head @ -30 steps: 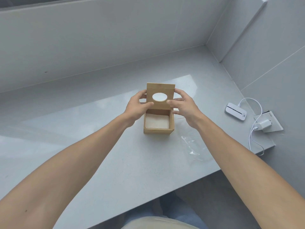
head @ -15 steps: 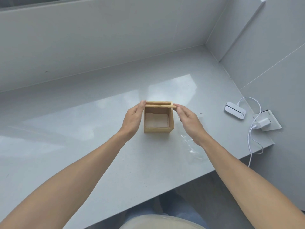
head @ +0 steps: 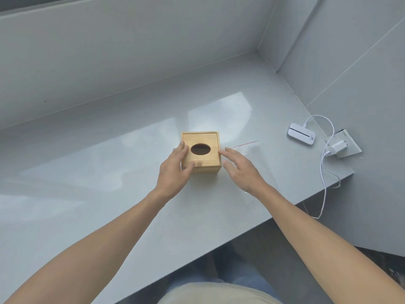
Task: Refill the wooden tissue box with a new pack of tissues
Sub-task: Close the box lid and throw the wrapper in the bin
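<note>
The wooden tissue box (head: pixel 208 161) stands on the grey counter (head: pixel 105 176) with its lid lying flat on top. The lid's oval hole (head: pixel 200 149) looks dark, and no tissue shows through it. My left hand (head: pixel 173 172) grips the box's front left corner, with the fingers on the lid's left edge and the thumb on its front. My right hand (head: pixel 241 167) is open with the fingers spread, one fingertip touching the box's right edge. The inside of the box is hidden.
A clear plastic wrapper (head: pixel 259 154) with a thin red strip lies right of the box, partly under my right hand. Farther right are a white device (head: pixel 301 134), a charger plug (head: pixel 336 147) on a wall socket and a white cable (head: pixel 324 185) hanging over the counter's front edge.
The lid, held upright over the open box a second ago, now lies flat on the box. Both hands have dropped lower, and my right hand has let go of the lid.
</note>
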